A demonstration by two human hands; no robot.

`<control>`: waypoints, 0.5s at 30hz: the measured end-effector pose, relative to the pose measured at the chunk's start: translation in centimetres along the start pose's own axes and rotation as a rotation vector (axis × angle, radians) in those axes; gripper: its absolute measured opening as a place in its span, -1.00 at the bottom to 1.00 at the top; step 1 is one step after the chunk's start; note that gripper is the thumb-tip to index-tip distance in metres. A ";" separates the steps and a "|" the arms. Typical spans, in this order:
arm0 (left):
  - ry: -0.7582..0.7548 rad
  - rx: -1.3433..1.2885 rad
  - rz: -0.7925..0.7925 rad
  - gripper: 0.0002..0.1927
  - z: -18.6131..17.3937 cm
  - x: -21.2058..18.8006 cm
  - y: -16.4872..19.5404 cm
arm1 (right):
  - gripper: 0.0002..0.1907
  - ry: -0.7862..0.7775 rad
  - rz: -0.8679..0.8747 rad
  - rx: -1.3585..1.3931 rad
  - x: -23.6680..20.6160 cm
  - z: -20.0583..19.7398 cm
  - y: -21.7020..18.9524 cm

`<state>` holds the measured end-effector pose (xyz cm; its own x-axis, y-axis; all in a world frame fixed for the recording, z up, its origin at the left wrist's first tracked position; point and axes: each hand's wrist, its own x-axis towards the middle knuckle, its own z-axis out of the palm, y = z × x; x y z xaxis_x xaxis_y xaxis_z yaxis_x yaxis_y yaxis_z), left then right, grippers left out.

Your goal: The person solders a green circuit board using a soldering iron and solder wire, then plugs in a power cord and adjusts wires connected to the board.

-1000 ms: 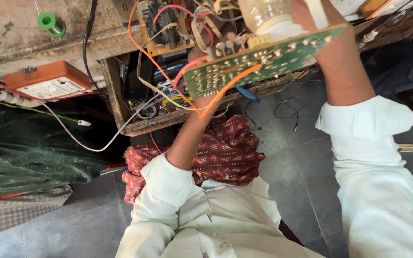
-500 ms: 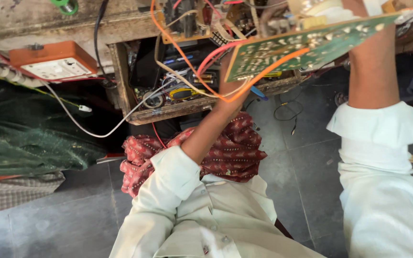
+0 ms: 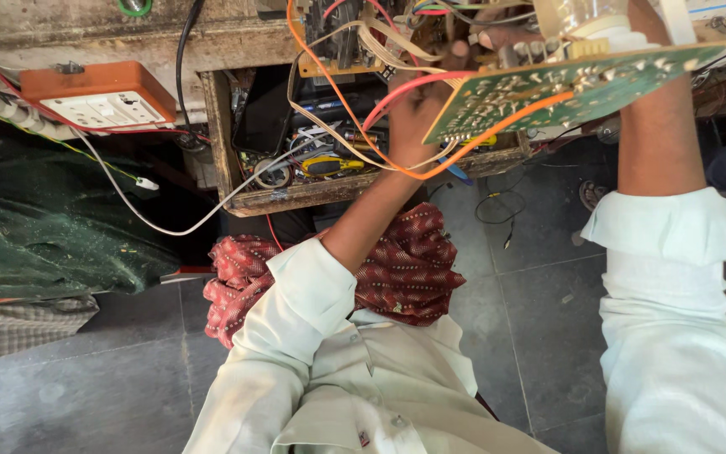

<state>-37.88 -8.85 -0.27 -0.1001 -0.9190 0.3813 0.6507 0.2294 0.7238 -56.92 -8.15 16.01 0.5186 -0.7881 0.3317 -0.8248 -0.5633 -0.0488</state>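
Green circuit board (image 3: 573,88) now higher & further toward 2 o'clock vs a sec ago, solder side down. Left hand (image 3: 418,105) grips its left edge; right hand (image 3: 657,34) mostly hidden behind board, grip can't tell. Orange wire (image 3: 355,126) loops beneath, over wooden drawer (image 3: 296,197).

The circuit board (image 3: 565,92) was green, dotted with silver solder points. Orange, red and cream wires (image 3: 355,101) looped beside it. At far left the socket box (image 3: 98,97) was orange with a white face. The cloth (image 3: 405,269) in the near middle was dark red with a small pale pattern. The sleeves (image 3: 674,336) were off-white, the floor tiles (image 3: 69,395) grey.
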 end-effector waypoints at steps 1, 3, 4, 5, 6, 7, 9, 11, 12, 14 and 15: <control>0.041 0.056 0.023 -0.83 -0.1 0.2 0.7 | -0.72 0.004 0.000 0.001 0.0 -0.1 0.0; 0.123 0.165 0.066 -0.84 -0.1 0.7 2.1 | -0.72 0.004 0.001 -0.001 -0.1 -0.1 -0.1; 0.120 0.182 0.029 -0.84 -0.2 0.9 2.9 | -0.71 0.001 0.003 -0.001 -0.1 -0.1 -0.1; 0.118 0.198 -0.008 -0.82 -0.4 1.1 3.6 | -0.71 0.002 0.004 -0.003 -0.1 -0.1 -0.1; 0.116 0.212 -0.044 -0.80 -0.4 1.1 4.2 | -0.71 0.000 0.001 -0.004 -0.2 -0.1 -0.2; 0.091 0.268 0.044 -0.80 -0.4 1.2 4.6 | -0.71 -0.001 0.000 -0.002 -0.2 -0.1 -0.2; 0.038 0.379 0.223 -0.80 -0.4 1.3 5.0 | -0.70 0.000 0.001 -0.002 -0.2 -0.1 -0.3; 0.039 0.319 0.183 -0.81 -0.7 1.0 4.7 | -0.70 0.000 0.006 -0.003 -0.3 0.0 -0.4; 0.039 0.287 0.159 -0.82 -0.8 0.6 4.4 | -0.70 0.003 0.005 -0.004 -0.2 0.1 -0.4; 0.035 0.299 0.054 -0.77 -1.7 -0.4 3.6 | -0.69 0.000 0.004 -0.004 -0.2 0.1 -0.4; 0.031 0.306 0.004 -0.74 -2.1 -0.7 3.0 | -0.69 0.000 0.005 0.001 -0.2 0.1 -0.5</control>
<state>-34.27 -8.16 0.41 -0.0714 -0.9262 0.3702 0.3938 0.3148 0.8636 -56.63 -7.73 15.83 0.5147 -0.7908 0.3312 -0.8270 -0.5598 -0.0516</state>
